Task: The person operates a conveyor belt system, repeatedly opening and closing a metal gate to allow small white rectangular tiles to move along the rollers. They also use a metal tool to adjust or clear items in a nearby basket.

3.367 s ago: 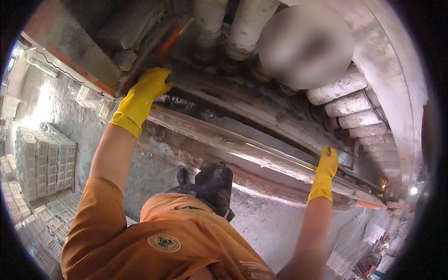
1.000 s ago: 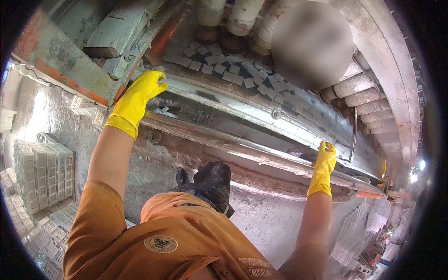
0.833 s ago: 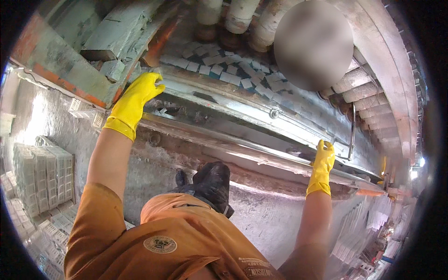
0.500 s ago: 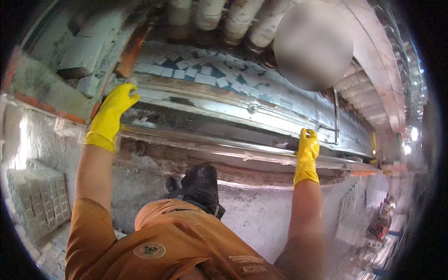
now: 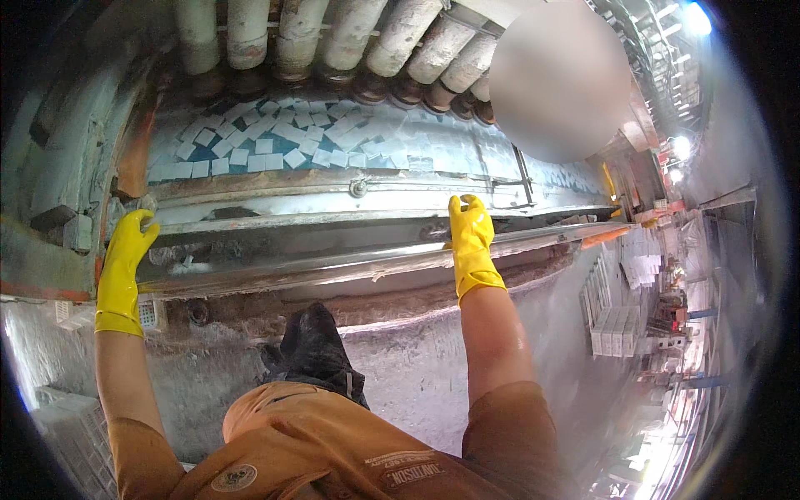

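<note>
Head view: two hands in yellow rubber gloves, both on one long metal rail (image 5: 333,265) running across the conveyor bed. Left hand (image 5: 125,254) at the rail's left end, fingers curled over the upper edge there, closed around it. Right hand (image 5: 471,237) right of the rail's middle, fingers bent over its top edge, thumb side facing the camera. Behind the rail, many small white tiles (image 5: 275,146), too many to count. Above those, about eight pale rollers (image 5: 350,33). Below the rail, one black boot (image 5: 312,346).

Single head view, downward, close
</note>
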`<state>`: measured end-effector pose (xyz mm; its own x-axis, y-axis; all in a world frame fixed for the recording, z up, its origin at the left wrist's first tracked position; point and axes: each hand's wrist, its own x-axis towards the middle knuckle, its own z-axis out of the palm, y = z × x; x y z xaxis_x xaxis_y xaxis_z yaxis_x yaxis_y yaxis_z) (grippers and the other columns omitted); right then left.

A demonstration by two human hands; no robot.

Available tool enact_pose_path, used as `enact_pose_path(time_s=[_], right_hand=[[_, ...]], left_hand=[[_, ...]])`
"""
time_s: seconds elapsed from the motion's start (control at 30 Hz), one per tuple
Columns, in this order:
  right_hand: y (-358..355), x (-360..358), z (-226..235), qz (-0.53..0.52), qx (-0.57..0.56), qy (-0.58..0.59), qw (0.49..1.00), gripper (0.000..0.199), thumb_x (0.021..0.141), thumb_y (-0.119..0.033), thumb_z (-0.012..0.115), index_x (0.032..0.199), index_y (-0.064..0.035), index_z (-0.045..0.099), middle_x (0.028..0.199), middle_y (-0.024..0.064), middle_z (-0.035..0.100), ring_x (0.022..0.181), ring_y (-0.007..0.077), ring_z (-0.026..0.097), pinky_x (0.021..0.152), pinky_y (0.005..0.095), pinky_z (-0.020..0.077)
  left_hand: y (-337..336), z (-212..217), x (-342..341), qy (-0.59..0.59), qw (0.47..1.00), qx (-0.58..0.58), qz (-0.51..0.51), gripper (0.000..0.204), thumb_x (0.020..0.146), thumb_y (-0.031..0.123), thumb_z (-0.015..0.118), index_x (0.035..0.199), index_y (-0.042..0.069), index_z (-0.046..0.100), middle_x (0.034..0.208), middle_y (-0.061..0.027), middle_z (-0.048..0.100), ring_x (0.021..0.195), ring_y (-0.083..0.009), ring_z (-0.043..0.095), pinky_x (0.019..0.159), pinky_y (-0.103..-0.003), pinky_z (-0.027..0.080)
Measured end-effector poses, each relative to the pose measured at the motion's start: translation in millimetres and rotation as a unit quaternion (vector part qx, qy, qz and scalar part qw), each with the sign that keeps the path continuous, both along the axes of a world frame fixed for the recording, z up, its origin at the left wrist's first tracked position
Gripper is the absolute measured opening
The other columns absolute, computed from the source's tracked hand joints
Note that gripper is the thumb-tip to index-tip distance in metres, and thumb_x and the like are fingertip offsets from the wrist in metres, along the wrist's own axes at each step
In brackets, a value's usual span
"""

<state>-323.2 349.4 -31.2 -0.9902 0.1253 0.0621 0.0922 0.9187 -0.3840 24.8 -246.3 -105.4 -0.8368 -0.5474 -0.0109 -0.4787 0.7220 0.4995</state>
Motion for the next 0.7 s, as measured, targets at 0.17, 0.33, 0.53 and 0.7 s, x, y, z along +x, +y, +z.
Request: enact_pose_path(time_s=[0.17,0.33,0.53,0.7], right_hand=[[0,0,0,0.005,-0.011,-0.003,1.0,0.054,0.096,-0.052,0.06,0.127,-0.0081,0.069,0.108,0.013,0.077,0.105,0.0336,0.071,0.095,0.0422,0.0528],[-1,-6,-2,0.037,0.038,0.014,0.998,0.054,0.097,-0.052,0.06,0.126,-0.0072,0.068,0.111,0.0146,0.077,0.107,0.0353,0.071,0.095,0.0433,0.0529],[-2,-5,-3,0.042,0.042,0.026,0.998,0.05,0.097,-0.051,0.061,0.122,-0.0088,0.071,0.11,0.0182,0.076,0.105,0.0366,0.072,0.091,0.0438,0.0544],[-8,-2,4,0.037,0.006,0.005,0.999,0.052,0.096,-0.052,0.062,0.124,-0.0088,0.069,0.111,0.0177,0.076,0.103,0.037,0.071,0.09,0.0444,0.054]], left_hand=[[18,21,-5,-0.018,0.999,0.019,0.024,0.039,0.09,0.021,0.076,0.123,0.001,0.069,0.122,-0.0209,0.072,0.114,-0.0368,0.069,0.097,-0.042,0.054],[11,10,0,0.003,1.0,0.007,0.012,0.04,0.088,0.021,0.077,0.122,0.002,0.07,0.118,-0.0206,0.073,0.111,-0.035,0.07,0.095,-0.041,0.054],[5,16,5,0.018,0.999,-0.019,0.029,0.041,0.084,0.025,0.081,0.117,0.003,0.072,0.116,-0.0204,0.073,0.111,-0.0376,0.068,0.096,-0.045,0.053],[2,31,7,0.003,0.999,-0.022,0.029,0.043,0.084,0.026,0.08,0.119,0.003,0.071,0.117,-0.0208,0.072,0.112,-0.0381,0.068,0.097,-0.046,0.053]])
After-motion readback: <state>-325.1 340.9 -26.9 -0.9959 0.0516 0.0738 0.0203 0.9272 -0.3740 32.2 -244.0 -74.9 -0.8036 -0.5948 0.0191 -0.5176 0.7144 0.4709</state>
